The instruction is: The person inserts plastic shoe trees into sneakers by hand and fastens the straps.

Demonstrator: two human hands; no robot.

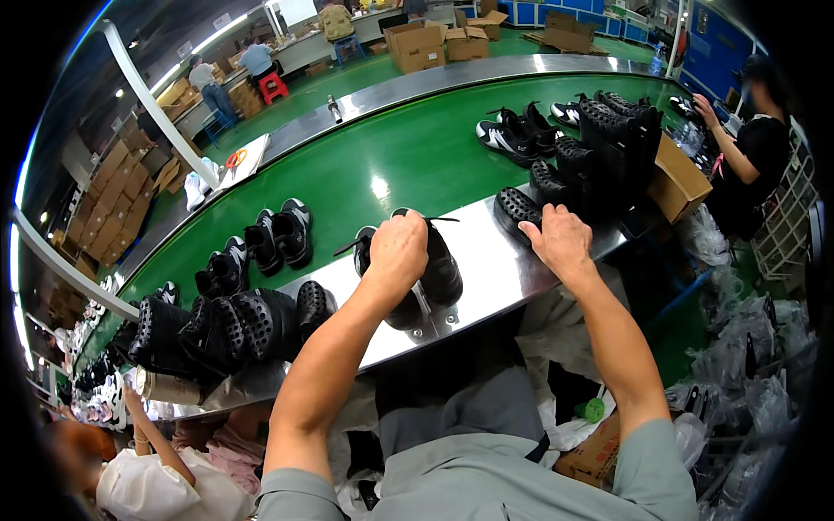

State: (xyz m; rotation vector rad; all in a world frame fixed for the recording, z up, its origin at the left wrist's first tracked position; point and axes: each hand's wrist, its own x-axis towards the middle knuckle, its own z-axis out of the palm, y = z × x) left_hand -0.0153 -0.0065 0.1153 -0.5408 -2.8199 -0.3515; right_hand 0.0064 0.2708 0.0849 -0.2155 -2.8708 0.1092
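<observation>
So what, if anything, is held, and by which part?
Left hand: apparently the shoes, by their tops. Right hand touches the dotted form at its near end; grip unclear.

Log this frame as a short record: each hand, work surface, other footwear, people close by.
Left: left hand curled over a pair of black shoes; fingertips hidden
Right: right hand at a black shoe with a round-dotted sole; grip unclear
Surface: shiny metal ledge beside a flat green belt
Other footwear: black-and-white sneakers on the belt
People: person in black, right; person in white, lower left
</observation>
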